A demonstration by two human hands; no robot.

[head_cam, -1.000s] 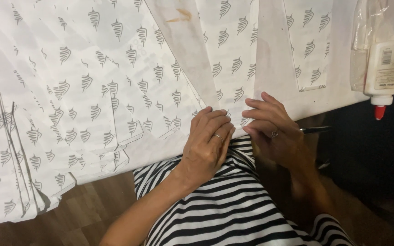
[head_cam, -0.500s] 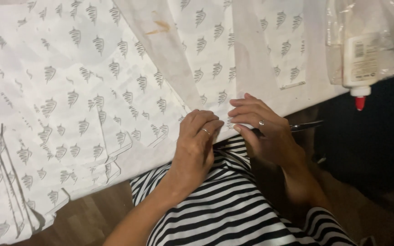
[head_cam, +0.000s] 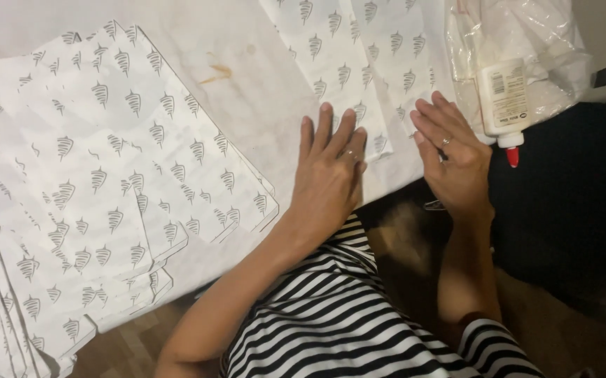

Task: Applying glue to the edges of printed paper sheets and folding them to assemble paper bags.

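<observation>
White patterned paper lies under both flat hands.

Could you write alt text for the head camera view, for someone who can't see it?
Two bare hands, left hand and right hand, lie flat on white patterned paper sheets at a table's edge. A white glue bottle with a red tip lies beside the right hand.

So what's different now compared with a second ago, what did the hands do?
Both hands opened out. The left hand went from curled at the table edge to flat, fingers spread, on the patterned paper strip. The right hand also lies flat now, closer to the glue bottle. Unchanged: the paper stack and the bagged bottle sit on the table.
</observation>
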